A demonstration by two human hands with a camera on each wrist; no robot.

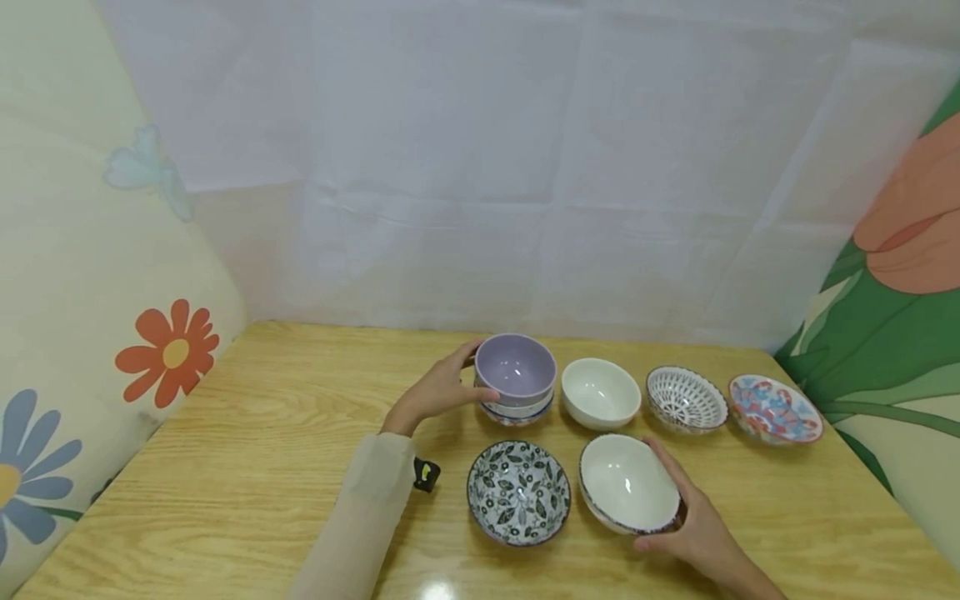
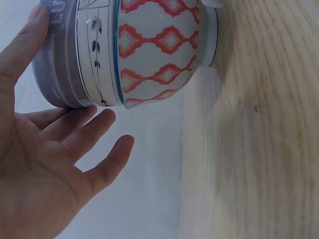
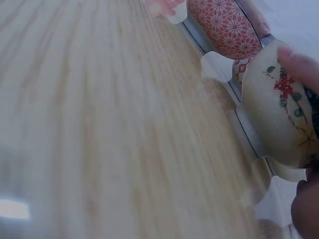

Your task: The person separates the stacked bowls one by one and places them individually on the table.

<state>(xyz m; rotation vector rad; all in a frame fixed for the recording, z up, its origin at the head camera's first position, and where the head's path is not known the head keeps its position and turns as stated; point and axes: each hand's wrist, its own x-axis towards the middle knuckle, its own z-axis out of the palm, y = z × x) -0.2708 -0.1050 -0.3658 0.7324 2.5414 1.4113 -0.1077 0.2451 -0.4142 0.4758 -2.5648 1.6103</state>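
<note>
On top of a stack of bowls sits a purple bowl (image 1: 516,365). My left hand (image 1: 438,387) grips its side, thumb at the near side and fingers toward the back. Beneath it, in the left wrist view, are a white bowl with a thin sprig band (image 2: 93,55) and a red-patterned bowl (image 2: 159,47) standing on the table. A cream bowl with a dark rim (image 1: 628,479) is held by my right hand (image 1: 693,521), thumb at the near side, fingers on the far side. Red flowers mark its outer wall in the right wrist view. Left of it stands a leaf-patterned bowl (image 1: 519,493).
Behind the cream bowl stands a plain white bowl (image 1: 600,393). To its right are a black-and-white patterned bowl (image 1: 686,400) and a red-and-blue bowl (image 1: 776,410). White cloth (image 1: 450,183) hangs behind the wooden table (image 1: 247,467).
</note>
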